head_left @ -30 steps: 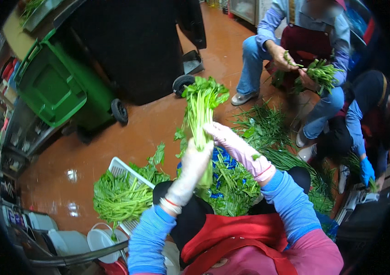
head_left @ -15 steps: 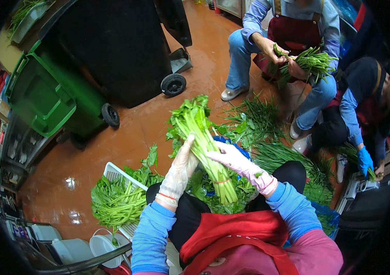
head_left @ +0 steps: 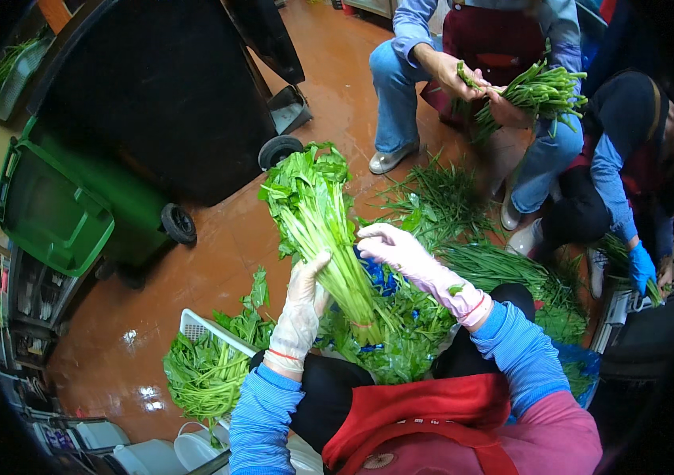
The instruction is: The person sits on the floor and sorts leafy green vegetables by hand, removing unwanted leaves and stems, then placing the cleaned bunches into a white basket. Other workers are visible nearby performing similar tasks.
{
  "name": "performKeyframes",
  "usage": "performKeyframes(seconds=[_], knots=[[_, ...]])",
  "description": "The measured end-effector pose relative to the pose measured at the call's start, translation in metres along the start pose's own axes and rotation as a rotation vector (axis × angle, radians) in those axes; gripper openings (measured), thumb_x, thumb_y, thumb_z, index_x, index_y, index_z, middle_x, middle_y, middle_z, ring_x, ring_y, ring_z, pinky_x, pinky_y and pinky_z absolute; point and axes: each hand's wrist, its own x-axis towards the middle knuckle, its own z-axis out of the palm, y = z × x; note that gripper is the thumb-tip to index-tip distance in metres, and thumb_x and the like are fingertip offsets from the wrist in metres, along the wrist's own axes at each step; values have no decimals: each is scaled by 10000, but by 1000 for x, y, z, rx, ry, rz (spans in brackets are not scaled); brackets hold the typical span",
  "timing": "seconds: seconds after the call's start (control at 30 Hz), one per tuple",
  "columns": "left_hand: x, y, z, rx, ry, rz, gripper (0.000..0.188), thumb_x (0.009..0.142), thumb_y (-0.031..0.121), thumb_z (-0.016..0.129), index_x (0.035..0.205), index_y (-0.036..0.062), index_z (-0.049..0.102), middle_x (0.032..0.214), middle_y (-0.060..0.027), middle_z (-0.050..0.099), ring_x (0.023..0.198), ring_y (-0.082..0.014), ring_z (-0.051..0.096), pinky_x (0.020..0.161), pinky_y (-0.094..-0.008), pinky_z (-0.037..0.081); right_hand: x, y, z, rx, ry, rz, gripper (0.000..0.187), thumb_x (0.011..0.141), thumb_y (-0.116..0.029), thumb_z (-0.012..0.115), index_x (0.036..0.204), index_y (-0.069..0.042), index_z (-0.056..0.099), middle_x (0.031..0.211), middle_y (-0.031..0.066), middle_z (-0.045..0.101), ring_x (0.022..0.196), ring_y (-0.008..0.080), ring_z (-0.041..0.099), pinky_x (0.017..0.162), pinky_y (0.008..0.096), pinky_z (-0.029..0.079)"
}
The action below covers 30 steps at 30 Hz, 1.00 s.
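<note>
One leafy bundle (head_left: pixel 326 245), straight stems (head_left: pixel 341 281), fingers (head_left: pixel 380 237) (thinly gloved)

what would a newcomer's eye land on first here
Most likely the bright bunch of leafy greens in the middle, held in the gloved left hand, with the gloved right hand close by its stems. Next come the large black bin and green bin at upper left, and a co-worker holding green stalks at upper right.

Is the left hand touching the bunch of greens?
Touching. In the head view, the left hand grips the bunch of greens, its thumb over the stems.
</note>
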Motion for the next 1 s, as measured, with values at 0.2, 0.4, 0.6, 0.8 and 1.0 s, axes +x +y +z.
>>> performKeyframes(seconds=[0.2, 0.4, 0.6, 0.8, 1.0], knots=[[5, -8, -3, -33, 98, -3, 414, 798, 21, 568, 1192, -40, 456, 1112, -138, 566, 998, -249, 568, 906, -379, 451, 11, 19, 3, -130, 80, -3, 359, 806, -256, 640, 1006, 36, 574, 852, 93, 586, 779, 142, 529, 695, 277, 441], [0, 2, -2, -109, 68, 3, 433, 800, 107, 542, 1204, -24, 456, 1123, -143, 568, 1019, -273, 559, 929, -413, 425, 4, 6, -6, 50, 102, 90, 205, 855, -188, 588, 946, -5, 572, 765, 26, 579, 662, 81, 507, 607, 232, 421], [-5, 4, 5, -69, 112, -18, 439, 803, 115, 540, 1209, -26, 451, 1107, -143, 574, 1017, -266, 561, 929, -401, 424, -3, -10, 6, -313, 388, -302, 231, 822, -191, 603, 1009, -63, 561, 876, 85, 590, 714, 175, 561, 653, 282, 458], [-1, -8, -5, 32, 96, 2, 402, 804, 101, 544, 1167, -56, 474, 1053, -147, 588, 949, -241, 586, 887, -375, 449, -2, -7, 32, -485, 245, -142, 273, 778, -272, 655, 919, -55, 570, 747, 55, 527, 666, 135, 506, 610, 285, 436], [-6, -5, 8, 143, 93, 43, 378, 819, 110, 536, 1145, -73, 489, 1026, -172, 606, 906, -260, 615, 837, -370, 485, 2, 3, 16, -413, 220, -190, 223, 810, -252, 595, 866, -38, 578, 759, 124, 561, 693, 240, 555, 628, 351, 439]])
